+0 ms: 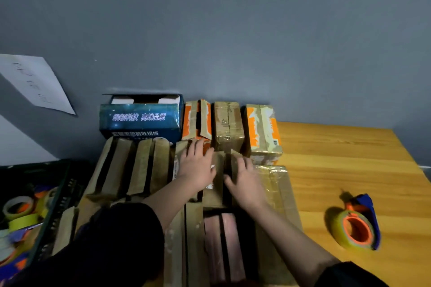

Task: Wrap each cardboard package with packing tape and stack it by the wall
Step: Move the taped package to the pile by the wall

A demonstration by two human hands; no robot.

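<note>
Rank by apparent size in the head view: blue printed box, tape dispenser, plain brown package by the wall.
1. blue printed box
2. tape dispenser and plain brown package: alike; the dispenser's nearness makes ranking unsure.

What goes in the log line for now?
left hand: on package | right hand: on package | tape dispenser: idle on table

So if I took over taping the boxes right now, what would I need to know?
Left hand and right hand: both lie on a small cardboard package in the middle of the pile; their grip is unclear.
Tape dispenser: lying untouched on the wooden table, to the right.
Done: three taped packages stand by the wall, beside a blue box.
Left: many packages near you still look open and unstacked.
</note>
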